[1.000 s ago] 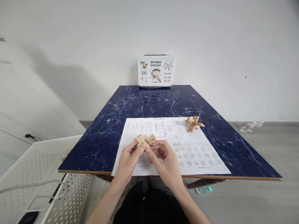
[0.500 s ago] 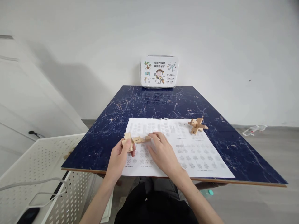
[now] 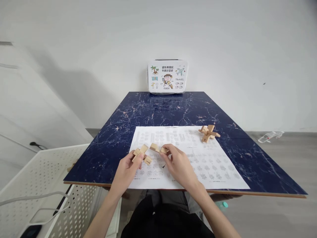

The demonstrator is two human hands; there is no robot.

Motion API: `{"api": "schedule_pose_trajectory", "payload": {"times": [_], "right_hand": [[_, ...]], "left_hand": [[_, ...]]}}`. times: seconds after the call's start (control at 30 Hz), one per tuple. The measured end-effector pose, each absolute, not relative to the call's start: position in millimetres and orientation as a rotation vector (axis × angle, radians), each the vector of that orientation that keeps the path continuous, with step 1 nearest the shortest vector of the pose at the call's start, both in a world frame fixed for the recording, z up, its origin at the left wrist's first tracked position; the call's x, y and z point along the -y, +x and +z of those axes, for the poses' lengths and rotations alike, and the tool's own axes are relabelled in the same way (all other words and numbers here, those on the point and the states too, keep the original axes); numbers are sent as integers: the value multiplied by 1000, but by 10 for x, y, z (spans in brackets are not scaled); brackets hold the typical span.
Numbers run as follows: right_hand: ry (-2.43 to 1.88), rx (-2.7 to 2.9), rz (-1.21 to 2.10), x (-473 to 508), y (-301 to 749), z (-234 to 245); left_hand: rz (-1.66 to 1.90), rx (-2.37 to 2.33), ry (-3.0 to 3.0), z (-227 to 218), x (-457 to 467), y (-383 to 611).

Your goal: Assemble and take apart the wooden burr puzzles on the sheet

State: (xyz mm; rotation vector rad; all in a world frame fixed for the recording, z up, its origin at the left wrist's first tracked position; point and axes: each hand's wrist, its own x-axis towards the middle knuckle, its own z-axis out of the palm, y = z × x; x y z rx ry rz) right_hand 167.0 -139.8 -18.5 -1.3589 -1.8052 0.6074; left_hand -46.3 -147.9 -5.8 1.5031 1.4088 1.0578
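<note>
Between the fingers of my left hand (image 3: 128, 168) is a cluster of interlocked wooden puzzle pieces (image 3: 143, 149), held tilted above the sheet. Just to its right, my right hand (image 3: 179, 165) pinches one end of a notched wooden puzzle piece (image 3: 155, 147). The cluster and this single piece are apart. Under both hands lies a white instruction sheet (image 3: 158, 135) printed with rows of small diagrams. On the sheet's far right corner rests an interlocked wooden cross (image 3: 209, 133), touched by neither hand.
The table (image 3: 163, 112) has a dark blue marbled top. At its far edge a white printed case (image 3: 167, 76) leans against the wall. To the left stands a white perforated basket (image 3: 71, 211) with a cable (image 3: 34, 197) across it. A clear plastic bottle (image 3: 267, 137) lies on the floor at right.
The notched piece in my right hand has come away from the cluster's side and tilted. My left hand has turned the cluster, so its crossing pieces now show.
</note>
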Motion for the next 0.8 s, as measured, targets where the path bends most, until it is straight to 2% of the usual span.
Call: {"api": "schedule_pose_trajectory", "payload": {"times": [0.2,0.57,0.8], "right_hand": [[-1257,1530,877,1570,1824,-55],[-1186,1343,1029,1671,1977,-132],[-1191,1328,1019,1716,2039,-104]], "left_hand": [[1026,-1412,1522,-39,1463,-461],[908,-1196,1556,85,1457,-250],[953,-1139,1489,73,1421,-132]]}}
